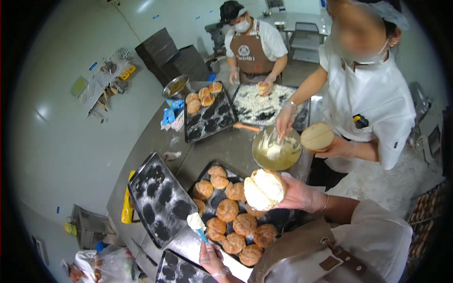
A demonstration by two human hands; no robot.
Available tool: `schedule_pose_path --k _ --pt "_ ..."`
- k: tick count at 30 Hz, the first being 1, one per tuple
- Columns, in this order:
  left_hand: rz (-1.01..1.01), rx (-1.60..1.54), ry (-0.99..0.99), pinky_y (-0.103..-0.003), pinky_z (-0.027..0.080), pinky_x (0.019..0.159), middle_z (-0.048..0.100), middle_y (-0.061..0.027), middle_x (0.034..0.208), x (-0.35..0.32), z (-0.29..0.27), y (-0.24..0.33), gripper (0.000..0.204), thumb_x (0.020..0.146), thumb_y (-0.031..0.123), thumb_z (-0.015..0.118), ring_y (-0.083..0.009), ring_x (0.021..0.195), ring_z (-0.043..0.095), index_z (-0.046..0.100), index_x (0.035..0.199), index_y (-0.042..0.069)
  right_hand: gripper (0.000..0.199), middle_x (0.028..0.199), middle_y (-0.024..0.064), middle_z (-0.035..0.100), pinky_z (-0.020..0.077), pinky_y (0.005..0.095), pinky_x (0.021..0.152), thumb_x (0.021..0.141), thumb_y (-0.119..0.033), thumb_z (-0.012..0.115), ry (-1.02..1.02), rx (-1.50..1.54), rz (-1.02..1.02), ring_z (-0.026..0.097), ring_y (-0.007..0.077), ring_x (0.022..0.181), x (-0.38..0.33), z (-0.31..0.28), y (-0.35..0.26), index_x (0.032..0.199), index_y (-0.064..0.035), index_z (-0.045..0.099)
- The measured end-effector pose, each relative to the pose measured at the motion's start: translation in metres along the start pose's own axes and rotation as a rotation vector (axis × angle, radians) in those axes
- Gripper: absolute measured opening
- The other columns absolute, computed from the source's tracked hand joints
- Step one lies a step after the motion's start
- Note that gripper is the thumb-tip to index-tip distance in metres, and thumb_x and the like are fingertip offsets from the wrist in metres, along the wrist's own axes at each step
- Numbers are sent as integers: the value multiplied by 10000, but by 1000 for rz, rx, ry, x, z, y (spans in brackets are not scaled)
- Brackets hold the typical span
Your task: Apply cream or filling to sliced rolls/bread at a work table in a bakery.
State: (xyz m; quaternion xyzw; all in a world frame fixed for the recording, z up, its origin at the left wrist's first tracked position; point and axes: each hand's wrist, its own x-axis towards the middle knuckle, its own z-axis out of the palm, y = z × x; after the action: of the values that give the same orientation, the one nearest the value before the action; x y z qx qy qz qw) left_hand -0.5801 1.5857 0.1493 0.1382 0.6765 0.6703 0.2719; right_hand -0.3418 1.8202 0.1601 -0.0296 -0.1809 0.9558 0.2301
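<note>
My right hand [304, 195], in a clear glove, holds a split bun [265, 189] opened out, its cut faces thickly covered with white cream. My left hand [211, 258], also gloved, is closed round the blue handle of a spatula [199, 228] with a lump of white cream on its blade. Beneath and between my hands lies a dark baking tray [278, 221] with several round golden buns [227, 210]. Just beyond the cream-covered bun stands a metal bowl [257, 158] with cream in it.
Across the table, a person's gloved hand [286, 118] works in the bowl; their other holds a cut bun [317, 137]. Another person [257, 47] handles a bun over a powdery tray [250, 106]. More trays [163, 200] lie left and near. An orange-handled tool [247, 127] rests beyond.
</note>
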Motion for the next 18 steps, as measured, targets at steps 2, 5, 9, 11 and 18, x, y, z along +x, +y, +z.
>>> schedule_pose_path --k 2,5,9,11,18 --pt "2 -48 -9 -165 266 390 526 29 635 10 -7 -1 289 979 101 534 -11 442 379 620 1234 -4 725 1598 79 242 196 592 1157 950 -564 460 53 -112 -63 247 328 1456 4 2 12 1529 -167 280" --pt "-11 -93 -84 -175 268 365 545 4 646 25 -13 -8 301 986 119 530 -30 425 394 600 1254 2 717 1601 73 233 204 607 1147 950 -605 416 67 49 -127 252 337 1452 1 17 21 1527 -198 289" --pt "-64 -128 -183 -170 276 375 554 12 662 32 -10 -13 328 980 143 552 -28 440 405 588 1262 -20 701 1586 69 262 185 649 1132 955 -653 329 37 148 -128 239 328 1455 5 17 19 1527 -250 283" --pt "-77 -93 -136 -164 281 384 554 21 665 37 -7 -19 319 981 148 553 -25 446 406 597 1254 -11 690 1584 68 268 185 648 1132 962 -640 330 100 3 -175 246 324 1452 15 21 10 1523 -242 289" --pt "-78 -149 -60 -158 273 393 536 20 661 50 19 -10 321 980 163 563 -18 455 390 601 1258 6 679 1424 54 483 259 516 1164 829 -411 739 109 -786 -432 398 264 1361 117 10 -84 1402 -185 453"
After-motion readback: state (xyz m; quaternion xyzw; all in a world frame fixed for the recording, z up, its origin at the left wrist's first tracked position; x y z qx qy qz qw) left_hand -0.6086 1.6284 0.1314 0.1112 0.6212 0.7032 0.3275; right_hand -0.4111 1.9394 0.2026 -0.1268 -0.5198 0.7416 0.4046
